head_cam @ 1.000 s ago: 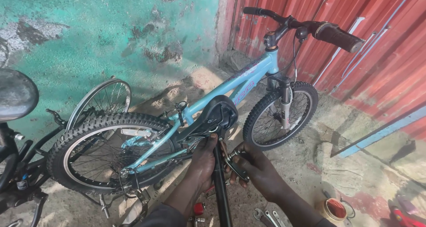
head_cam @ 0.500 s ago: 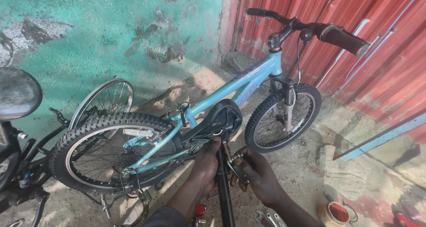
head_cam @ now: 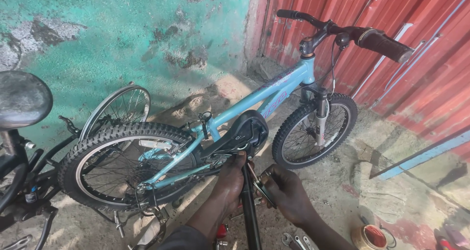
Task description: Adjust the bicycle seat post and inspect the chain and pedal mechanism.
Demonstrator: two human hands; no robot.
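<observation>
In the head view, the left hand [head_cam: 231,177] grips the black seat post [head_cam: 248,206] under the black saddle [head_cam: 241,134], beside the light blue bicycle [head_cam: 274,91]; the right hand [head_cam: 289,193] is closed on a metal tool [head_cam: 259,185]. Open concrete floor [head_cam: 391,191] lies rightward; the view has shifted slightly since earlier

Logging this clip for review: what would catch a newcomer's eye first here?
A light blue bicycle fills the middle, standing before a peeling green wall and a red corrugated wall. At the bottom centre the left hand and right hand work under a black saddle on its post.
</observation>
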